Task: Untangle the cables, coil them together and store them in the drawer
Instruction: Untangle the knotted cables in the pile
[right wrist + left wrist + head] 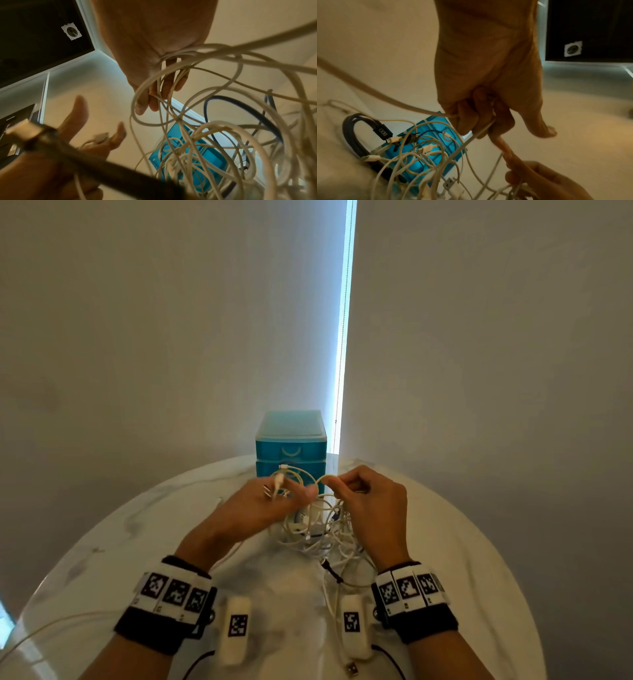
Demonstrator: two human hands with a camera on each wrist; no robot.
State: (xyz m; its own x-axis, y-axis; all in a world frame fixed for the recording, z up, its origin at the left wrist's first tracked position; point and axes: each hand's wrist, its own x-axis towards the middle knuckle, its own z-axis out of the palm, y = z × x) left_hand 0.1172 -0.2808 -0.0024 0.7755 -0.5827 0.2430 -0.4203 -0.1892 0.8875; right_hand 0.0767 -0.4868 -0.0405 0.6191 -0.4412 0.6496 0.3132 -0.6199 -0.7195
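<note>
A tangle of white cables [317,530] lies mid-table in front of a blue drawer unit [291,451], whose drawers look closed. My left hand [284,491] is raised over the tangle, fingers curled round a white cable [419,109] whose connector [278,481] sticks up by the fingertips. Close to its right, my right hand [334,482] pinches a cable loop, and several white strands [171,75] run through its curled fingers. A dark blue cable [243,108] and a dark coiled cable [358,136] are mixed into the tangle.
The round white marble table [137,542] stands against a pale wall. One white cable [51,626] trails off the front left edge. A USB plug [352,672] lies near the front edge. A dark panel with a socket [573,48] shows in the wrist views.
</note>
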